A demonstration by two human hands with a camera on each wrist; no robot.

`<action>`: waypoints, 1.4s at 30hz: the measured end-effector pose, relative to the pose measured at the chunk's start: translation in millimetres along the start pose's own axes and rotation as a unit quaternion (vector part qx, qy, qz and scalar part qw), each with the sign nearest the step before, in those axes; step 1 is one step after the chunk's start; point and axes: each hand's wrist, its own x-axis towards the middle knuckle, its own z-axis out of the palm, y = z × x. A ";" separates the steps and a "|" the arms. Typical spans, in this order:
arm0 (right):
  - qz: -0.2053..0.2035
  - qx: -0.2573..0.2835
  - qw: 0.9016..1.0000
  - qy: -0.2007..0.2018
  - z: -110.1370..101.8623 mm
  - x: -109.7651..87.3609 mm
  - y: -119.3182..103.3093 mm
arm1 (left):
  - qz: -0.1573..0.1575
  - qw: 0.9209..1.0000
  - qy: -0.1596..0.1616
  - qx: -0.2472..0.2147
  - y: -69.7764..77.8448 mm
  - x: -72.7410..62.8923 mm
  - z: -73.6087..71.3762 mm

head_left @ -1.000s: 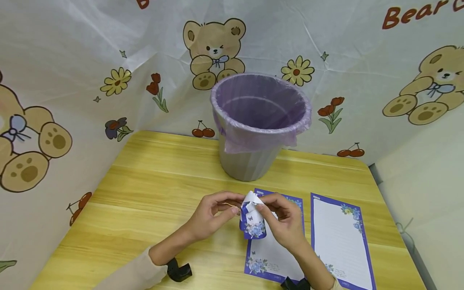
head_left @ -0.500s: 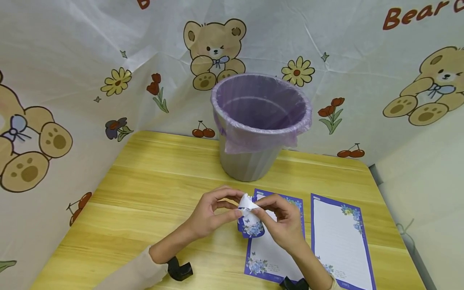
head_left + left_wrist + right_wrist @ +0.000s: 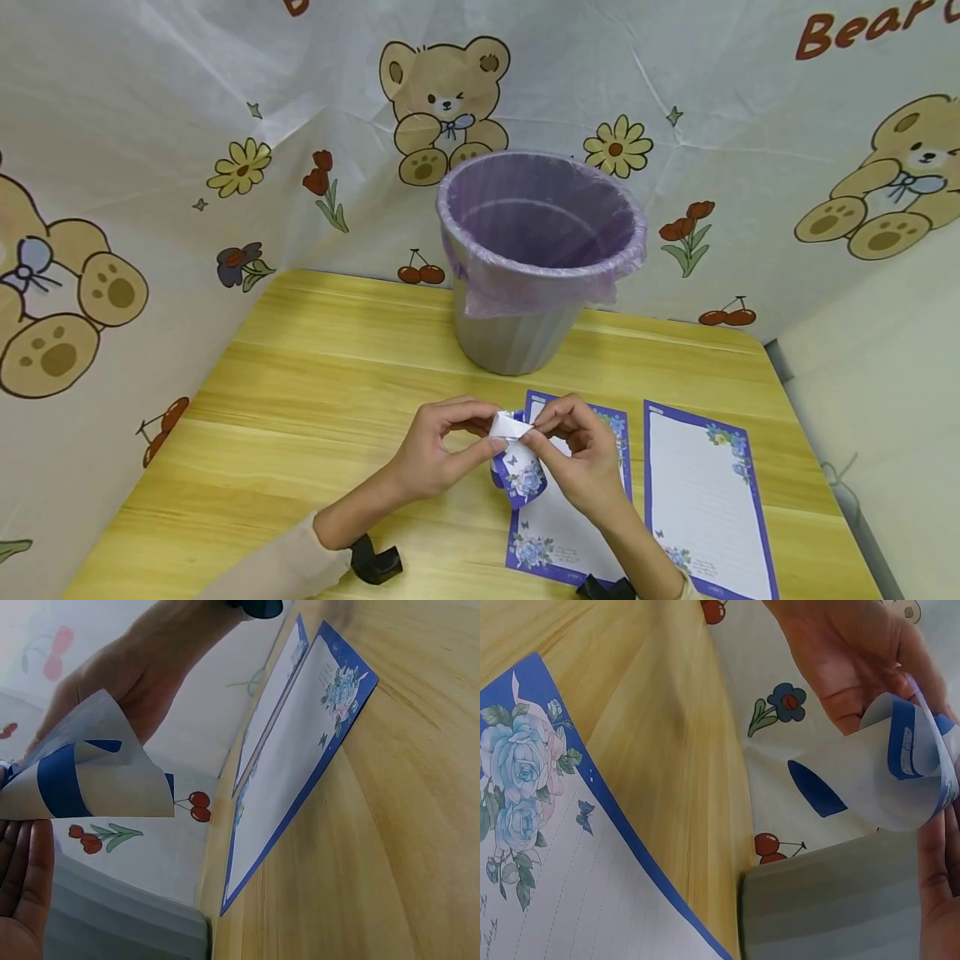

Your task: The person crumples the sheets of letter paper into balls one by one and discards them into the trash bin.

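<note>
A sheet of floral letter paper (image 3: 522, 469), white with a blue border, is rolled and folded over at its top between my two hands. My left hand (image 3: 442, 442) pinches its upper left side between thumb and fingers. From the other side my right hand (image 3: 581, 454) pinches the folded top edge. The left wrist view shows the curled paper (image 3: 127, 780) with a blue band across it. In the right wrist view the rolled paper (image 3: 855, 765) has loose, overlapping layers. Under my hands lies a flat letter sheet (image 3: 562, 533) with the same print.
A second flat letter sheet (image 3: 705, 492) lies to the right on the wooden table (image 3: 337, 367). Behind the hands stands a grey bin (image 3: 510, 342) with a purple liner (image 3: 540, 292). A bear-printed cloth (image 3: 337, 83) hangs behind the table.
The folded top of the paper has been bent down into a flatter white band, and its lower part has tilted. My left thumb and fingers have shifted slightly on the fold.
</note>
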 end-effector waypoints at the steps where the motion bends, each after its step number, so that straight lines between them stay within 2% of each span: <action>1: 0.003 0.001 1.000 0.000 0.5 0.1 0.2 | 0.002 1.000 0.002 0.003 -0.2 0.0 -0.6; 5: 0.021 0.004 1.000 -0.001 2.8 0.3 -0.7 | 0.010 1.000 0.005 0.013 -1.0 0.6 -4.2; 8: 0.026 0.007 1.000 -0.003 4.2 -0.4 -0.8 | 0.003 1.000 0.005 0.011 -0.9 0.7 -6.3; 13: 0.011 0.005 1.000 -0.009 2.8 -3.6 0.5 | -0.022 1.000 0.005 0.003 -0.8 1.7 -6.4; 19: -0.020 0.016 0.999 -0.036 -4.3 -12.5 -0.4 | -0.035 0.999 0.001 0.003 -2.3 2.5 -6.5; 24: -0.038 0.033 0.997 -0.066 -9.6 -18.7 0.6 | -0.073 0.997 0.017 -0.011 -1.3 3.8 -8.5; 35: -0.005 0.018 0.990 -0.141 -15.8 -28.2 -5.5 | -0.106 0.994 0.025 -0.032 0.6 7.0 -16.9; 42: -0.002 0.029 0.989 -0.147 -14.6 -25.8 -4.0 | -0.102 0.993 0.025 -0.053 -0.7 6.3 -18.7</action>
